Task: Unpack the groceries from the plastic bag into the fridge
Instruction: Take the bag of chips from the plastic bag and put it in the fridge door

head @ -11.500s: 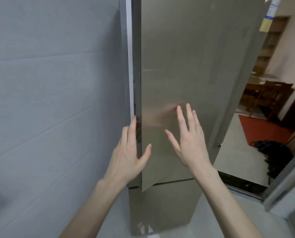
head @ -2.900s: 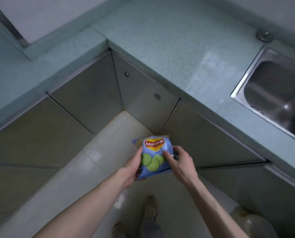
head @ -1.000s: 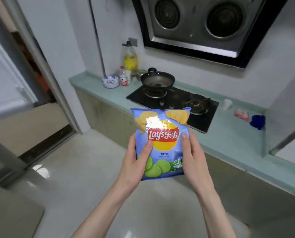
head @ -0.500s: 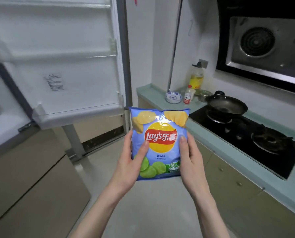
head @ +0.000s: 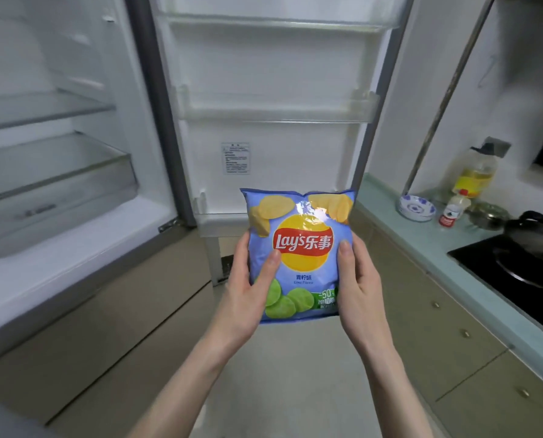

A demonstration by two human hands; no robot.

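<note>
A blue bag of Lay's lime chips (head: 300,245) is held upright in front of me, its front facing me. My left hand (head: 248,298) grips its left edge and my right hand (head: 358,289) grips its right edge. The fridge (head: 74,191) stands open at the left, with glass shelves and a clear drawer (head: 55,178) showing nothing inside. Its opened door (head: 273,99) faces me straight ahead, behind the bag, with bare door racks. The plastic bag is out of view.
A pale green counter (head: 422,245) runs along the right, over beige cabinets. On it stand a blue-patterned bowl (head: 417,208), a small red-labelled bottle (head: 453,211), an oil bottle (head: 477,172) and a black wok (head: 535,238) on the hob. Pale floor lies below my arms.
My view has swung left from the stove to the open fridge. The chip bag stays gripped in both hands, and now sits in front of the fridge door.
</note>
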